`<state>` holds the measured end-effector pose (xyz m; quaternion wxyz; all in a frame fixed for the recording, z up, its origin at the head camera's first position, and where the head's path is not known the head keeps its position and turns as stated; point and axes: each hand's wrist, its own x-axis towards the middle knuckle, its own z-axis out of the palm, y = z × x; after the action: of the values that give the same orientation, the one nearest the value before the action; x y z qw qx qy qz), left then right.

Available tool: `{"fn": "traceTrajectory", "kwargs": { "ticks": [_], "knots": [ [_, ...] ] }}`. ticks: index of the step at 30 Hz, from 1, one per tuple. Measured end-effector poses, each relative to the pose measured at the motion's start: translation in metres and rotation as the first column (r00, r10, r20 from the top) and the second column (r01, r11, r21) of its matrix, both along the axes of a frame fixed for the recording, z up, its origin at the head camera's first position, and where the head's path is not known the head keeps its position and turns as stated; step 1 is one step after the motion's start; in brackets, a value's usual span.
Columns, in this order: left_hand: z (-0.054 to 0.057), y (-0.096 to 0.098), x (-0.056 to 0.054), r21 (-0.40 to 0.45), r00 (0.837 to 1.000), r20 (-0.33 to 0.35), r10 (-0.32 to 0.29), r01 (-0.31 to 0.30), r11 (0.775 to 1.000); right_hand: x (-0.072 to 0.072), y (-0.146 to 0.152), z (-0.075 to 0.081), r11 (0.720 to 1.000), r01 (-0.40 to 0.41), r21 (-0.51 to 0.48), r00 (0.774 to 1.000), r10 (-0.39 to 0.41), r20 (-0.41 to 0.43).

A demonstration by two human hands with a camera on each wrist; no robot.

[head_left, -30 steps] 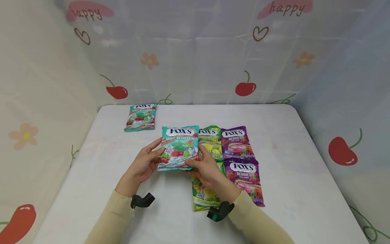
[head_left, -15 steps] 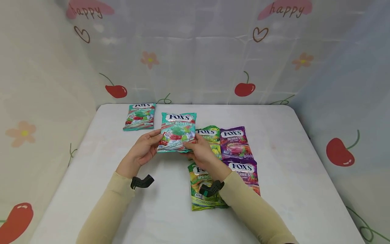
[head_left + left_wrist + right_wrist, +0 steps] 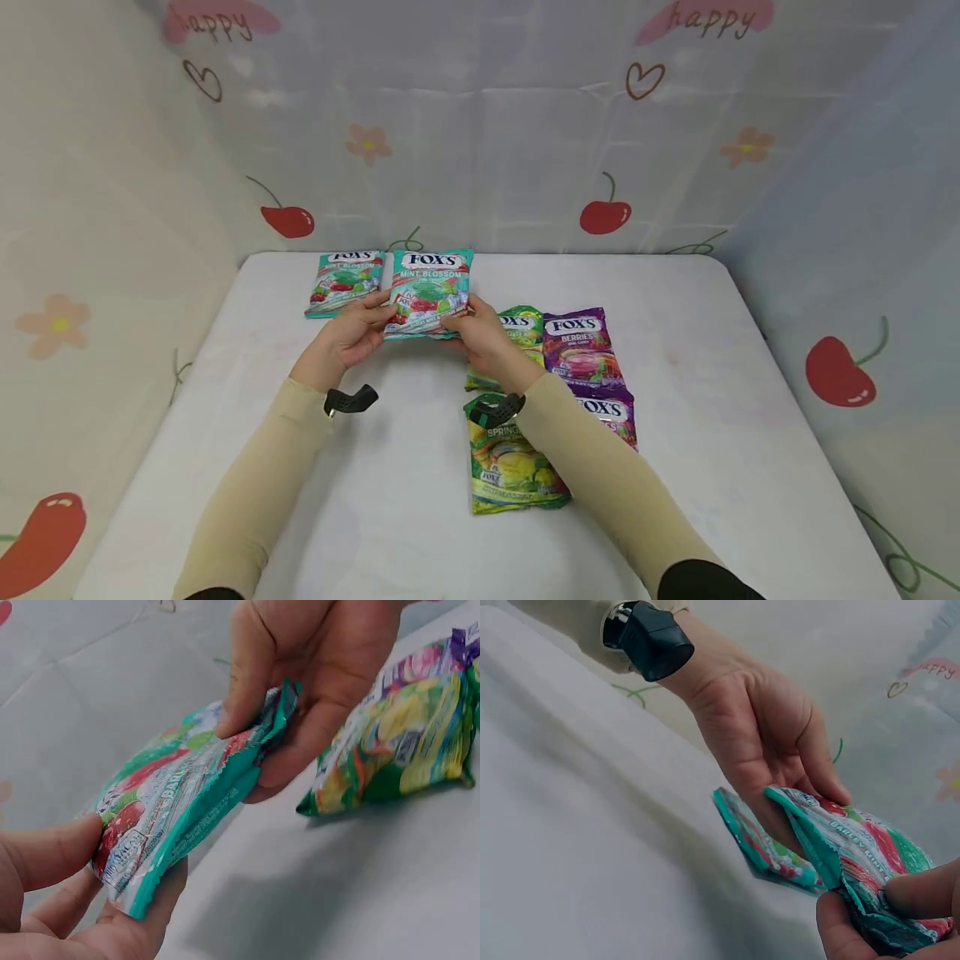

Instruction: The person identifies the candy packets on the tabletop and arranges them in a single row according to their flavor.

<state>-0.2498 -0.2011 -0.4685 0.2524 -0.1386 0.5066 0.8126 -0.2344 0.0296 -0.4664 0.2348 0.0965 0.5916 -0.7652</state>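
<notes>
Both hands hold a teal Fox's Mint Blossom candy bag above the back part of the table, its printed face up. My left hand pinches the lower left corner, thumb on top and fingers beneath. The lower right corner is gripped by my right hand the same way, as the left wrist view shows with the bag between both thumbs. Just left of it, a second Mint Blossom bag lies flat near the back edge; in the right wrist view this bag shows behind the held one.
Two green Spring Tea bags, the nearer one partly under my right forearm, lie right of centre. Beside them are two purple Berries bags, the front one partly covered by the sleeve. A printed curtain stands behind the white table.
Both hands have carried the Mint Blossom bag away from me toward the back edge and slightly left, level with the other Mint Blossom bag. The other bags stay put.
</notes>
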Motion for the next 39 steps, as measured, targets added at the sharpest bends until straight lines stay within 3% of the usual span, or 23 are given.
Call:
{"fn": "traceTrajectory", "kwargs": {
  "ticks": [7,15,18,25,32,39],
  "knots": [
    [-0.002,-0.006,-0.019,-0.057,1.0,0.024,0.019,-0.018,0.998,-0.021,-0.013,-0.004,1.0,0.02,-0.004,1.0,-0.02,-0.023],
    [-0.007,-0.013,-0.041,-0.121,0.995,0.037,0.088,-0.083,0.989,-0.047,-0.027,-0.008,0.992,0.045,0.12,0.999,-0.042,-0.024],
    [-0.007,-0.016,-0.046,-0.212,0.996,0.015,0.093,-0.088,0.973,-0.056,-0.034,-0.011,0.988,0.046,0.146,0.999,-0.043,-0.028],
    [-0.006,-0.018,-0.052,-0.402,0.992,0.003,0.125,-0.113,0.909,-0.067,-0.044,-0.022,0.981,0.071,0.179,0.997,-0.065,-0.039],
    [-0.016,-0.015,-0.058,-0.471,0.985,0.059,0.164,-0.118,0.874,-0.068,-0.045,-0.027,0.968,0.111,0.223,0.993,-0.119,0.022],
    [-0.018,-0.012,-0.06,-0.525,0.984,-0.011,0.176,-0.156,0.837,-0.074,-0.048,-0.033,0.906,0.115,0.407,0.993,-0.115,-0.023]
  ]
}}
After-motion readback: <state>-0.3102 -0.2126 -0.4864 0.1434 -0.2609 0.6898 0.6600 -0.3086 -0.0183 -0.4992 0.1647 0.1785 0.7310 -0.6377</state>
